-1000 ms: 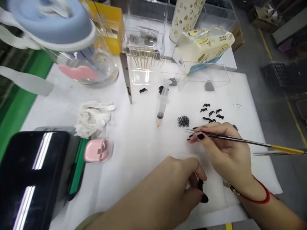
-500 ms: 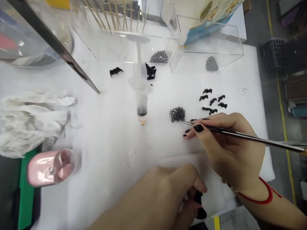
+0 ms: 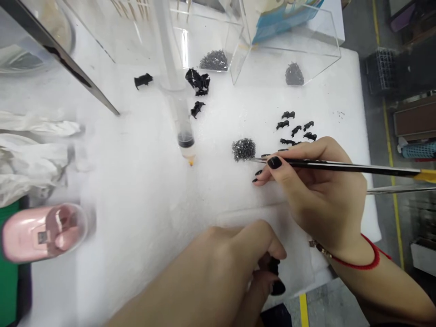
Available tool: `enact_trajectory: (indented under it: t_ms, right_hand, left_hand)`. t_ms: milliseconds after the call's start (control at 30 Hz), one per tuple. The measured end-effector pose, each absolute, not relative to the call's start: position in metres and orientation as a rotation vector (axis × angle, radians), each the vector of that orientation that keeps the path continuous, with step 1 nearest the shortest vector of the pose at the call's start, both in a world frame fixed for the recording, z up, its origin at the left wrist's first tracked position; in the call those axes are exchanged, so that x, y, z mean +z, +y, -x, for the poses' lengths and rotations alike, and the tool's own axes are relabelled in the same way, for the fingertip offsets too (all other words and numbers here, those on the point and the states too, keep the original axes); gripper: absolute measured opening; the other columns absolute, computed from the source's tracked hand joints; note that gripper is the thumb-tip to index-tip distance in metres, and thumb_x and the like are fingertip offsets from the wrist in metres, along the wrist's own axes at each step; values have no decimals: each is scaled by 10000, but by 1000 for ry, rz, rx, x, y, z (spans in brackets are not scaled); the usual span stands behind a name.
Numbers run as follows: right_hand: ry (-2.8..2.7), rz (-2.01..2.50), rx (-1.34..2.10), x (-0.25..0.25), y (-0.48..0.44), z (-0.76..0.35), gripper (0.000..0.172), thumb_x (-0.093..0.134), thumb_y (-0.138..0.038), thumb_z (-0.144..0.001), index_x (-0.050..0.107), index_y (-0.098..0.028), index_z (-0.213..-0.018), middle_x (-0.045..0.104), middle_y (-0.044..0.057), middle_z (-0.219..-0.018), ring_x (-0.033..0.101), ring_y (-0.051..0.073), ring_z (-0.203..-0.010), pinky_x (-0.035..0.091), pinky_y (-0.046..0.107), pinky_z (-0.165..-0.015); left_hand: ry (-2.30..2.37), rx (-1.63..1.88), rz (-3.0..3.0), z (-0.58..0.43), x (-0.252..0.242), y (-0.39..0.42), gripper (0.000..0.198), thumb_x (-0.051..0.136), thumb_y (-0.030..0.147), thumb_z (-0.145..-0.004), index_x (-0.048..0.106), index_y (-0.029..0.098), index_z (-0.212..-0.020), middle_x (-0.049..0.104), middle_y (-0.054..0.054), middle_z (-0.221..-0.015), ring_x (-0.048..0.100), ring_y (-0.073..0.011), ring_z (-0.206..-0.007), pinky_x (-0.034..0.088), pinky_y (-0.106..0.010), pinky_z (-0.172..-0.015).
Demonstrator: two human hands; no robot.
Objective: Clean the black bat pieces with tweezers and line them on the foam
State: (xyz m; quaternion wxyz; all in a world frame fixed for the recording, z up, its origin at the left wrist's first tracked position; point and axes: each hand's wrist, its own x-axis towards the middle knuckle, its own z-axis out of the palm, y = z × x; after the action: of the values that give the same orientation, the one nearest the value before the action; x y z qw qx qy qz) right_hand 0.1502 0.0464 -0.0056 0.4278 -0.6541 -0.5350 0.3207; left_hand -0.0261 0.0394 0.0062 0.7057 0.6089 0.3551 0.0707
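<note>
Closed around a pair of tweezers (image 3: 350, 166) is my right hand (image 3: 316, 200), its thumb and fingers pinching the black shank. The tweezer tips touch the lower right edge of a small heap of shiny dark grains (image 3: 244, 149) on the white surface. My left hand (image 3: 225, 268), low in the view, pinches a small black piece (image 3: 274, 265) between thumb and fingers; most of it is hidden. Beyond my right hand lie several small black animal-like figures (image 3: 296, 131), a few partly covered by the fingers. A clear syringe (image 3: 182, 118) stands tip down left of the heap.
Clear plastic boxes (image 3: 286, 50) stand at the back, near two more dark heaps (image 3: 215, 60). More black pieces (image 3: 197, 81) lie behind the syringe. A long metal blade-like tool (image 3: 78, 72) slants in at upper left. Crumpled white tissue (image 3: 30, 168) and a pink case (image 3: 44, 234) are at left.
The view has shifted, so most things sit further left and higher. A black piece formerly behind the syringe now shows. My hands keep their grips, the tweezer tips still at the heap.
</note>
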Motion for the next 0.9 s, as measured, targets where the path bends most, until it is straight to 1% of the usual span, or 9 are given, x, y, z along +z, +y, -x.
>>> enact_trajectory:
  t_ms: [100,267,533,700,900]
  right_hand:
    - [-1336,1607,811,-6,47,-149,160,654,-79,-881,605,-231,-873,658,-14,-734,730,153,-652,647,273,-609]
    - [-1326,1618,808,-5,46,-148,177,652,-77,-884,589,-241,-867,658,-28,-715,730,154,-640,653,283,-619]
    - [-1317,1616,832,-5,48,-148,147,650,-90,-885,572,-214,-875,660,-26,-726,729,137,-633,647,250,-631]
    - [-1304,1588,849,-6,49,-149,141,655,-88,-883,572,-201,-863,663,-28,-699,728,142,-625,647,248,-623]
    - [-1278,1535,893,-6,50,-151,144,672,-98,-878,574,-201,-861,674,-29,-674,726,140,-608,642,226,-602]
  left_hand:
    - [770,204,-1384,26,4,39,143,614,125,-848,626,263,-882,701,67,-738,620,-100,-560,421,-164,-502]
    - [812,234,-1400,27,7,39,185,624,103,-829,627,276,-897,706,69,-764,627,-111,-601,425,-176,-519]
    - [829,218,-1409,23,4,40,164,616,116,-826,634,270,-880,688,58,-739,619,-124,-614,412,-188,-517]
    - [798,94,-1443,25,12,47,161,562,127,-852,626,262,-912,700,53,-808,652,-128,-693,440,-176,-561]
    - [832,34,-1469,25,22,46,144,548,133,-874,623,251,-909,700,52,-823,645,-125,-696,444,-176,-567]
